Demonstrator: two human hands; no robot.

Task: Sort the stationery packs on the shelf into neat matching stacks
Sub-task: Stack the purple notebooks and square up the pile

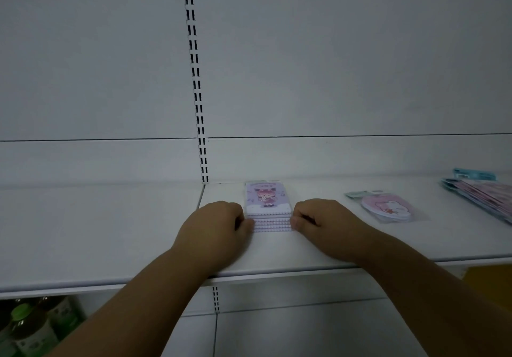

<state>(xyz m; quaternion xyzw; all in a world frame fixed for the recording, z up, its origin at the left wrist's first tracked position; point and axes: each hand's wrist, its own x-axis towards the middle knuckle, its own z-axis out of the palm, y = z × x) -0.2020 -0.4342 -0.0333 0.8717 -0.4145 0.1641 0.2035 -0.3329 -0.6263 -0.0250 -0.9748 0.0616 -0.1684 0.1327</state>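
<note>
Your two forearms reach up over the front lip of the white shelf. Your left hand and right hand flank a stack of purple packs, each with fingers curled and fingertips pinching the stack's near corners. That stack lies flat on the shelf just right of the slotted upright, its long side running toward the back panel; the top pack shows a cartoon figure, and the scalloped near edges of the lower packs step out toward you in a staggered row. Right of your right hand, apart from it, lies a pink round pack with a white animal drawing. Farther right, at the frame edge, sits a fanned pile of pink flat packs. Below the shelf, at lower left, stand green-capped bottles.
</note>
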